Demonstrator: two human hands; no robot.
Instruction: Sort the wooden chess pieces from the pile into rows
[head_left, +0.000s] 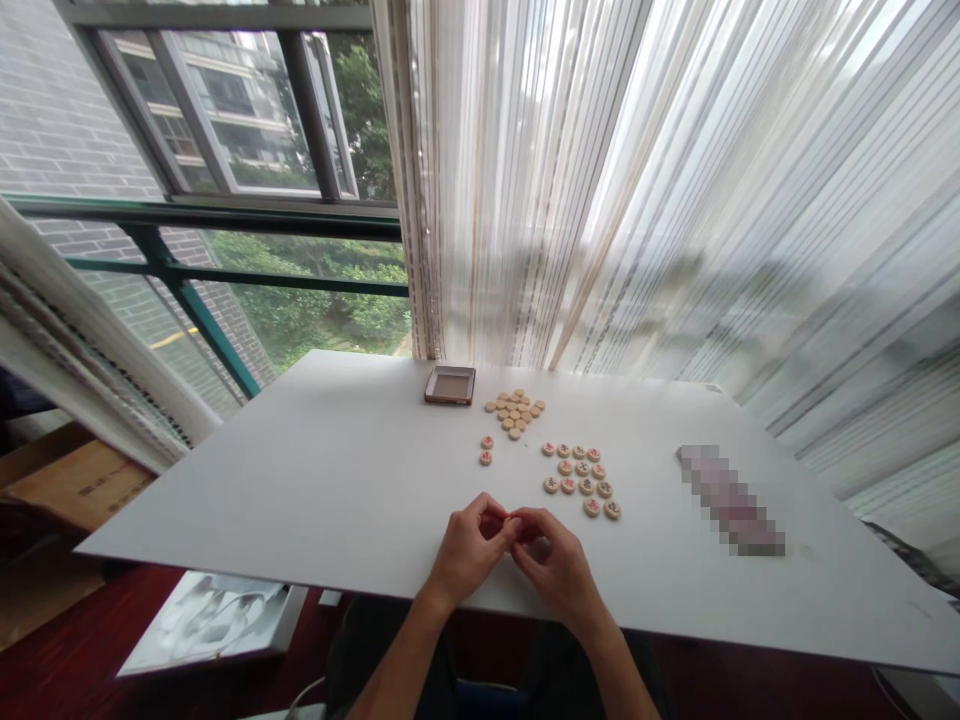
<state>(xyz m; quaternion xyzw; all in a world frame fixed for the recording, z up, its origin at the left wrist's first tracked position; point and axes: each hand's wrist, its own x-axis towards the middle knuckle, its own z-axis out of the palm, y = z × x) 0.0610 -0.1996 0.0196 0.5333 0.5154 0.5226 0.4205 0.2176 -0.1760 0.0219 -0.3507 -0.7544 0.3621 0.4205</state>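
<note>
My left hand point(471, 545) and my right hand point(551, 560) meet over the near edge of the white table point(315, 480), fingers curled and fingertips pinched together. Whatever sits between the fingertips is too small to name. Beyond the hands lie round wooden game discs with red or dark marks point(581, 478), several in a loose group. A second group of plain-faced discs point(514, 410) lies farther back. Two red-marked discs point(487, 450) sit apart to the left of them.
A small brown box lid point(450, 384) rests at the table's far edge by the sheer curtain point(637, 200). A blurred-out strip point(731, 500) lies on the right of the table. A window point(225, 150) is at left; a white panel point(217, 615) lies on the floor below.
</note>
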